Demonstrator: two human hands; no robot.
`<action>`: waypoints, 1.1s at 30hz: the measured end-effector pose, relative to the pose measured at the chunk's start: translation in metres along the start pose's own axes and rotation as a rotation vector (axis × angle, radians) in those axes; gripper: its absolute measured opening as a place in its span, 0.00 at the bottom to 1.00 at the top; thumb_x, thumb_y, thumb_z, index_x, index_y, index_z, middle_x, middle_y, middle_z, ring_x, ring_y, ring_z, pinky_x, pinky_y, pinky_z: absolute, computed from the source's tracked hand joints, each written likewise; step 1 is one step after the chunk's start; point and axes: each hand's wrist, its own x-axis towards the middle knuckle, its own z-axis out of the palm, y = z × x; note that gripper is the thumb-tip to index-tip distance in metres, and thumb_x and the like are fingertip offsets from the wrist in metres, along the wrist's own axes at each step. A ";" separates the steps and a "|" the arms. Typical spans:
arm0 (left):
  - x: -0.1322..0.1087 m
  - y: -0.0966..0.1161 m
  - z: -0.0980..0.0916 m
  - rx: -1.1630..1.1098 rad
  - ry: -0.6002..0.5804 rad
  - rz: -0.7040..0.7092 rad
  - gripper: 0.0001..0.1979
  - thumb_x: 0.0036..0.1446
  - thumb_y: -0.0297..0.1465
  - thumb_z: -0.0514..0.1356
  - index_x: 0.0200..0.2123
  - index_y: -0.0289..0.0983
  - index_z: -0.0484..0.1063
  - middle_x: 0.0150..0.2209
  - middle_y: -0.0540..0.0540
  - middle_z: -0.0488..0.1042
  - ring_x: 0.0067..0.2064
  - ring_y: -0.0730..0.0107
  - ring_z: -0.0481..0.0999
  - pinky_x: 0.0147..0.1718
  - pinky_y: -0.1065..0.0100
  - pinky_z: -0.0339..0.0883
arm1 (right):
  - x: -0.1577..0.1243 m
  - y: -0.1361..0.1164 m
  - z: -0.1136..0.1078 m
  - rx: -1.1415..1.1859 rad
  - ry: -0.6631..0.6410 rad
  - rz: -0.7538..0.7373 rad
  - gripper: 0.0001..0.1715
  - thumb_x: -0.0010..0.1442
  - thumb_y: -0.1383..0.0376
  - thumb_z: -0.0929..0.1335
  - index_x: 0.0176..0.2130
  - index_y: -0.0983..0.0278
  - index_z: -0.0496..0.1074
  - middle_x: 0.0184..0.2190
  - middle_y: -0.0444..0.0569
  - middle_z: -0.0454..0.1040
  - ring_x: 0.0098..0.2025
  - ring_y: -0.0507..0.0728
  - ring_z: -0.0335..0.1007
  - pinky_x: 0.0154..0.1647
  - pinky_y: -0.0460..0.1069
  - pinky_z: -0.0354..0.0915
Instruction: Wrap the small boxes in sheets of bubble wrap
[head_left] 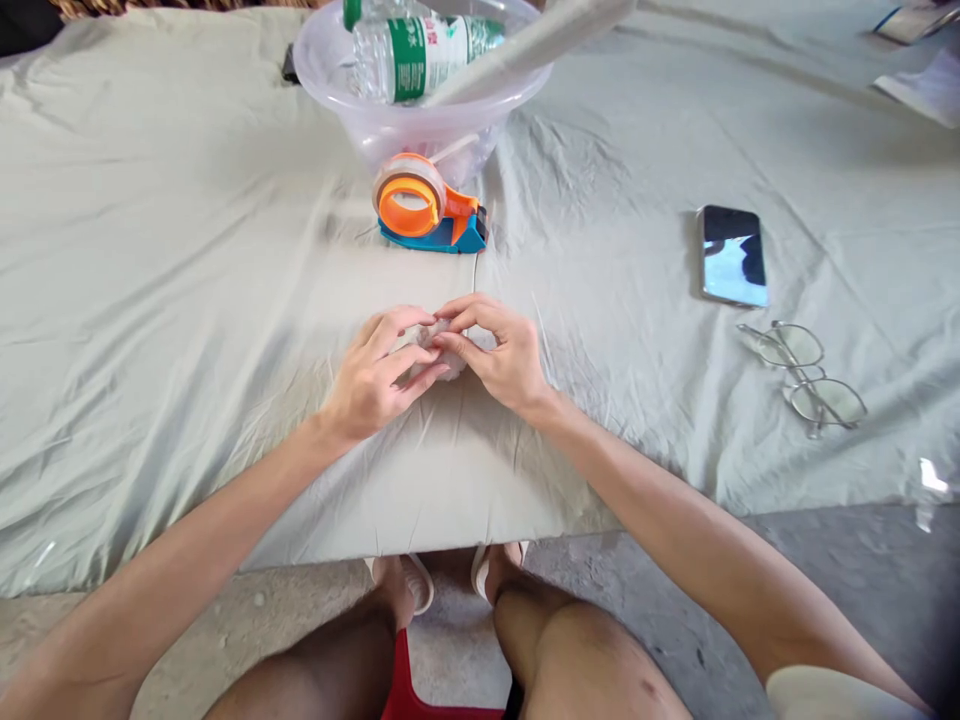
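Left hand (373, 378) and right hand (511, 356) hold a crumpled, whitish, translucent wad (452, 367) between them, apparently working it; next likely needs delicate pinching.

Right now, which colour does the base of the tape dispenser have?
The tape dispenser's base is blue, best seen in the head view.

A plain off-white sleeve (832, 693) shows at the near right, ending in a curved hem; both forearms (217, 510) are bare. Bare knees (600, 650), and pale slippers (425, 588) with rounded edges on the feet (395, 582).
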 end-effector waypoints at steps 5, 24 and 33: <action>0.001 0.006 -0.001 0.027 -0.033 0.032 0.06 0.76 0.28 0.67 0.53 0.41 0.75 0.51 0.45 0.88 0.52 0.63 0.90 0.53 0.62 0.84 | -0.003 -0.005 -0.003 -0.083 -0.013 -0.034 0.25 0.77 0.45 0.72 0.33 0.56 0.81 0.45 0.50 0.88 0.46 0.60 0.84 0.54 0.59 0.79; -0.002 -0.001 -0.010 0.033 -0.161 0.062 0.17 0.77 0.32 0.67 0.65 0.43 0.76 0.60 0.41 0.87 0.60 0.54 0.89 0.57 0.57 0.80 | 0.056 0.025 -0.103 0.151 0.324 0.254 0.23 0.74 0.42 0.71 0.48 0.58 0.76 0.51 0.49 0.80 0.55 0.58 0.83 0.49 0.52 0.78; -0.004 -0.007 -0.011 -0.036 -0.162 0.030 0.16 0.78 0.35 0.66 0.65 0.46 0.77 0.60 0.42 0.86 0.61 0.55 0.87 0.61 0.56 0.82 | -0.083 -0.099 -0.107 -0.339 0.121 0.202 0.10 0.81 0.55 0.69 0.53 0.52 0.80 0.47 0.48 0.85 0.47 0.61 0.85 0.48 0.58 0.80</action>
